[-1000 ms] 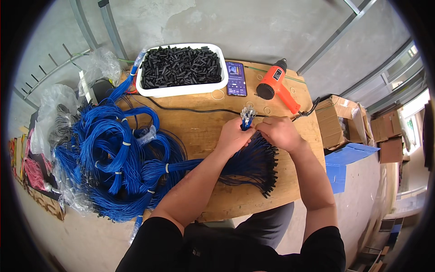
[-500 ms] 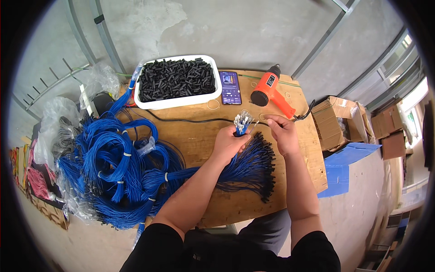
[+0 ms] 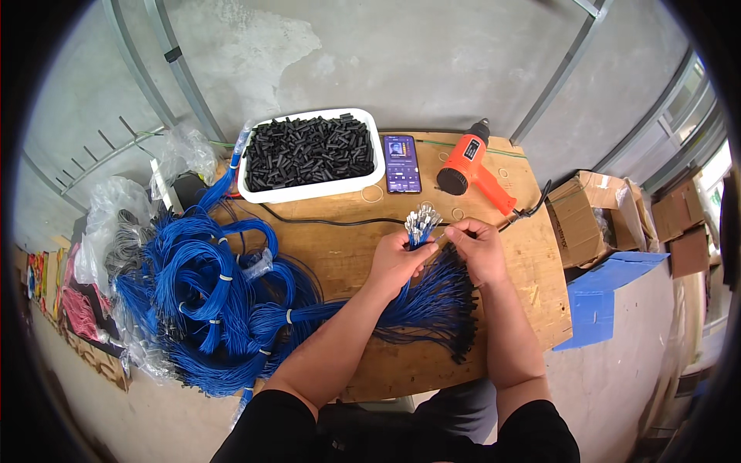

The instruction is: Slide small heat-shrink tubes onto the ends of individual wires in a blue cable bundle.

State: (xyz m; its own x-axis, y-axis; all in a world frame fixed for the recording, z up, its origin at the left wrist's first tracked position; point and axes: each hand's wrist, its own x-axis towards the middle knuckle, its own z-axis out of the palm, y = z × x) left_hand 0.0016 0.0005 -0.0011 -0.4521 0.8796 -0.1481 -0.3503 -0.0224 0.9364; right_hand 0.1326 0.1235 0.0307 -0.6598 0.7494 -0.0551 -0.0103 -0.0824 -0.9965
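Bare grey wall (image 3: 386, 62) stands across twelve o'clock, past the far edge of a wooden table (image 3: 532, 301), with a metal post (image 3: 561, 69) leaning up at one o'clock. I take the clock from the two hands, watching from my end.

My left hand (image 3: 395, 261) is closed around a bundle of blue wires (image 3: 411, 241), its silvery metal ends (image 3: 421, 221) bunched upright above the thumb. My right hand (image 3: 480, 248), just beside it at three o'clock of the bundle, has thumb and forefinger drawn narrow on what looks like a thin strand (image 3: 441, 237). I judge the step in hand to be sorting or straightening wire ends one by one; as I read it, the next move calls for a firm left grip and a light, exact pinch from the right, so neighbouring ends aren't dragged along.

Toward six o'clock a fan of blue wires (image 3: 424, 312) spreads on the wood, its black ends (image 3: 465, 320) pointing to five. Banded blue coils (image 3: 224, 285) pile up between eight and nine. At ten I have a white tub (image 3: 316, 189) heaped with short black tubes (image 3: 309, 154); at eleven a lit phone (image 3: 402, 166); at one an orange heat gun (image 3: 467, 170). Off the table, an open cardboard box (image 3: 575, 224) sits between two and three, a blue panel (image 3: 610, 282) beside it toward four.
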